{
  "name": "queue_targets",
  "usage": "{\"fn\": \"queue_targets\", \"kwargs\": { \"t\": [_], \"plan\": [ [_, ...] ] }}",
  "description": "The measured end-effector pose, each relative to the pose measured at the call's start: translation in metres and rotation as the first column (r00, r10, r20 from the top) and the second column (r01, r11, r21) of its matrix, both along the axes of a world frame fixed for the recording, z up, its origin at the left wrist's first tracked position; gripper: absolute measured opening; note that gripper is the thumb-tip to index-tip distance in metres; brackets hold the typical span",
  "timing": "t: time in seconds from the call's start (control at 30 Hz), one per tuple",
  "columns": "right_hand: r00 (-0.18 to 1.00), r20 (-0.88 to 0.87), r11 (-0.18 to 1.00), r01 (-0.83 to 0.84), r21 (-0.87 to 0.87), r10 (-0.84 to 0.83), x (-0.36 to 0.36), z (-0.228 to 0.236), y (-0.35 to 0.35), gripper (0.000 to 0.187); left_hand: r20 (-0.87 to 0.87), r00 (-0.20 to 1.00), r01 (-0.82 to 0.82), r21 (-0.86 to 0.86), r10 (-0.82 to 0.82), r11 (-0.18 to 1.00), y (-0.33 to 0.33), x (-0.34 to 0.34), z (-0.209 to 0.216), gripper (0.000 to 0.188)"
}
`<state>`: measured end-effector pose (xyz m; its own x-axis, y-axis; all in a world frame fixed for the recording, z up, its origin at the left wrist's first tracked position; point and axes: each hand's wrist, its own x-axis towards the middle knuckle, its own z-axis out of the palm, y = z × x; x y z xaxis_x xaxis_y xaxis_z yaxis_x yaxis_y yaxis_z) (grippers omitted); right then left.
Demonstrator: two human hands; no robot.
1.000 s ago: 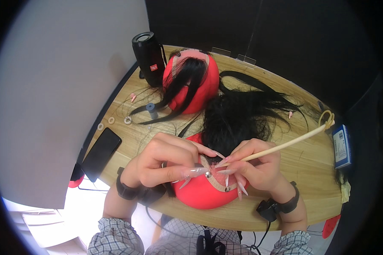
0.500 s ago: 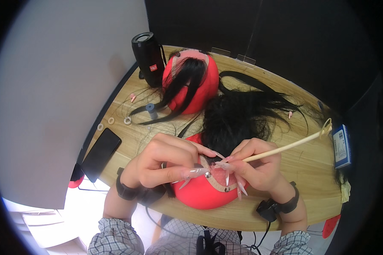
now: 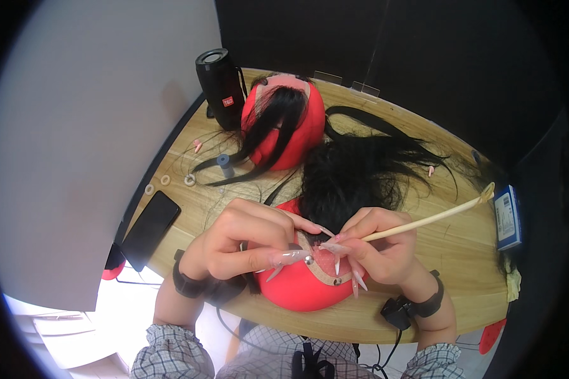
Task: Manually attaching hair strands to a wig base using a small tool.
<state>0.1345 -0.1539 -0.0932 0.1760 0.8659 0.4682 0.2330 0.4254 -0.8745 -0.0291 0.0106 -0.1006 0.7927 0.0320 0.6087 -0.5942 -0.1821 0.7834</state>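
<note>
- At the far left we see a pale grey wall (image 3: 76,158) that meets the edge of a light wooden worktop (image 3: 461,252); behind the worktop the room falls away into a dark, near-black backdrop (image 3: 423,57).
- A black phone (image 3: 150,228) lies flat near the worktop's left edge, with three small pale rings (image 3: 168,180) just beyond it and a small blue spool (image 3: 224,163) standing near them.
- A black cylindrical speaker (image 3: 220,87) stands upright at the back left corner, just beside a red mannequin head (image 3: 284,129) with a strand of black hair draped over it.
- Our left hand (image 3: 246,240) is curled on the near red head form (image 3: 297,287), fingertips pinched at the lace strip pinned over its top.
- A mass of loose black hair (image 3: 360,170) spreads from that form across the middle of the worktop.
- Our right hand (image 3: 379,249) grips a thin wooden-handled tool (image 3: 430,221), its tip at the lace where both hands meet and its handle slanting up to the right.
- At the right rim lies a small blue and white box (image 3: 506,218), near the tool's far end.
</note>
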Motion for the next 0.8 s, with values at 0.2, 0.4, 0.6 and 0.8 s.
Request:
{"fn": "queue_targets", "kwargs": {
  "t": [0.2, 0.4, 0.6, 0.8],
  "plan": [
    [1.0, -0.028, 1.0, -0.013, -0.026, 0.012, -0.0012, 0.0013, -0.0001, 0.003, 0.003, 1.0, 0.0, 0.004, 0.0, 1.0, 0.0008, -0.0008, 0.0004, 0.021],
    [0.999, -0.03, 1.0, -0.017, 0.002, 0.017, -0.0006, -0.0007, 0.0007, 0.004, -0.026, 1.0, -0.013, 0.016, 0.013, 1.0, 0.0004, -0.0016, 0.0017, 0.021],
    [0.994, -0.103, 0.998, -0.046, -0.037, 0.042, -0.0018, -0.0007, -0.0016, 0.003, -0.029, 1.0, -0.011, 0.024, 0.012, 1.0, 0.0013, -0.0016, 0.0007, 0.02],
    [0.954, -0.297, 0.976, -0.104, -0.192, 0.043, -0.0019, 0.0062, -0.0034, 0.006, -0.04, 0.999, 0.0, 0.02, 0.001, 1.0, 0.0008, -0.0012, 0.001, 0.02]
  ]
}}
